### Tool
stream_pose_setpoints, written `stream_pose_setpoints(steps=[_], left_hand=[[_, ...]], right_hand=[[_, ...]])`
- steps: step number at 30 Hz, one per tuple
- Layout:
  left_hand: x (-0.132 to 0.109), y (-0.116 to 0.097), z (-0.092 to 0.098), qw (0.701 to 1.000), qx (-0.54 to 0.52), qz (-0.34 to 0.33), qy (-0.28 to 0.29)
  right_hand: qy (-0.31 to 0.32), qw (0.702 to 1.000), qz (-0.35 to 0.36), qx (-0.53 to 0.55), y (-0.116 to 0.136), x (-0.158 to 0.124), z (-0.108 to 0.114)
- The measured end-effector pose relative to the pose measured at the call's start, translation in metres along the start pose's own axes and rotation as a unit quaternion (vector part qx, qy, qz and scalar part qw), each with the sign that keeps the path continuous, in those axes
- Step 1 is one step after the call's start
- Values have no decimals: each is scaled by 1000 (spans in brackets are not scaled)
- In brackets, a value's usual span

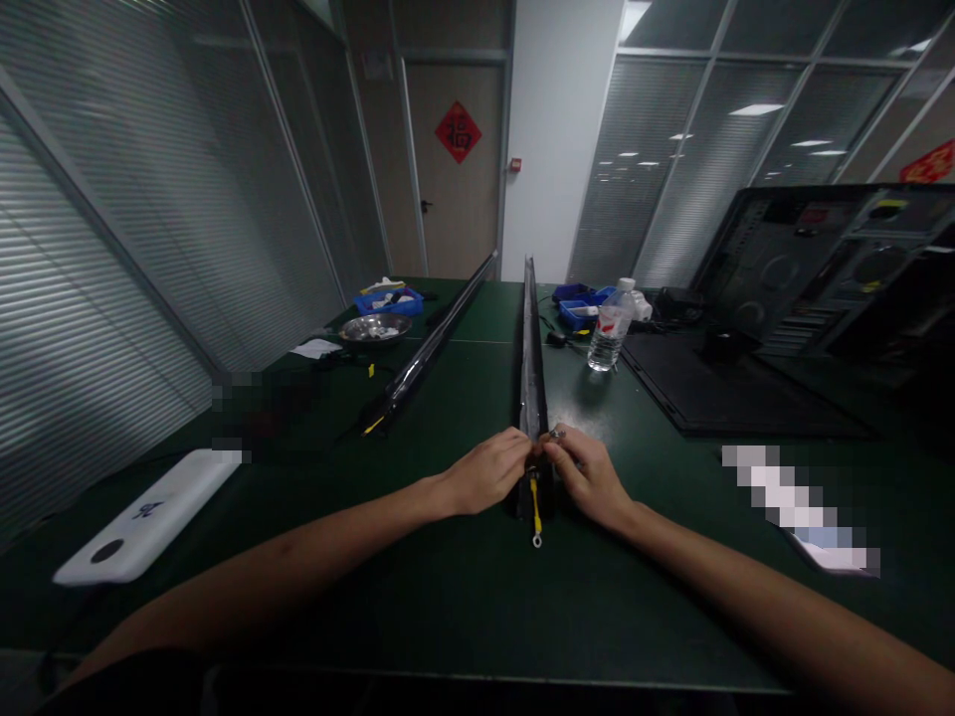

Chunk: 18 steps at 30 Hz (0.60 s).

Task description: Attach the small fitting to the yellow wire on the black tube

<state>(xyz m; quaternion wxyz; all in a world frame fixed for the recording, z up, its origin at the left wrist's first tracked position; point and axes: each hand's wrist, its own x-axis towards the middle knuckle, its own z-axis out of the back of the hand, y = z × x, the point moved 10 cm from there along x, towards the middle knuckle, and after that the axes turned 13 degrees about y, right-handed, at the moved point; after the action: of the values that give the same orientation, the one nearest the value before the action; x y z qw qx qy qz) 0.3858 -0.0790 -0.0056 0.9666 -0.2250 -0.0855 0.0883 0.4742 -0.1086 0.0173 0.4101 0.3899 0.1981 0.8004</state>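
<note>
A long black bar (530, 338) lies on the green table (463, 597), running straight away from me. A yellow wire with a ring terminal (535, 512) hangs from its near end. My left hand (488, 472) pinches the near end from the left, fingers closed on it. My right hand (586, 472) meets it from the right, fingers curled, with a small silvery piece (556, 435), perhaps a screw, at the fingertips. A second long black bar (429, 348) lies at a slant to the left.
A white flat device (149, 512) lies at the left. A metal bowl (374, 328) and blue trays (388, 301) are at the back left. A water bottle (610, 333), more blue trays (578, 303) and an open black computer case (813, 268) stand right.
</note>
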Motion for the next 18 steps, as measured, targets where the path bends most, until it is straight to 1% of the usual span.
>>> stream_pose_setpoints(steps=[3,9,18], left_hand=[[0,1,0,1000,-3,3,3],[-1,0,0,1000,-8,1,0],[0,0,0,1000,-6,0,3]], right_hand=[[-1,1000,1,2,1,0,0],[-37,999,-21,-14,-1,-4,5],[-42,998,-28,-28,-5,-5,4]])
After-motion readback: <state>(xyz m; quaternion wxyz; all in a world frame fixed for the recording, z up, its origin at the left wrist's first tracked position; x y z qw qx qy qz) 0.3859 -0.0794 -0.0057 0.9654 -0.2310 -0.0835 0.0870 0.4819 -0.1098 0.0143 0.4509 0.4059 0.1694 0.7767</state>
